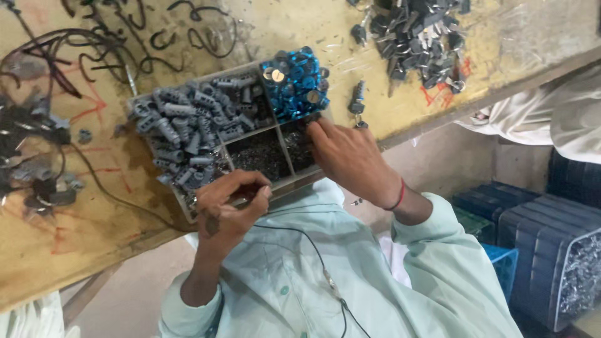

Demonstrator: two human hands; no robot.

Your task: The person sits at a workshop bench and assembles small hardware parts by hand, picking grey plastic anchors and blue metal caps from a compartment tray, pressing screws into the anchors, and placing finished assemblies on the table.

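A divided tray (283, 185) lies on the worn yellow workbench. It holds grey ribbed cylinders (188, 128), shiny blue round caps (297, 84) and two compartments of tiny dark bits (260, 153). My left hand (228, 206) hovers at the tray's near edge, its fingers pinched on a small grey metal part (250, 197). My right hand (344, 153), with a red thread on the wrist, reaches into the right-hand compartment of dark bits. Its fingertips are down among them, so I cannot see whether they grip anything.
A heap of dark key-like lock parts (413, 37) lies at the far right of the bench, with a single lock cylinder (357, 100) beside the tray. Black wire loops (44, 112) crowd the left. Blue crates (544, 244) with metal parts stand below, and another person's white sleeve (551, 119) is nearby.
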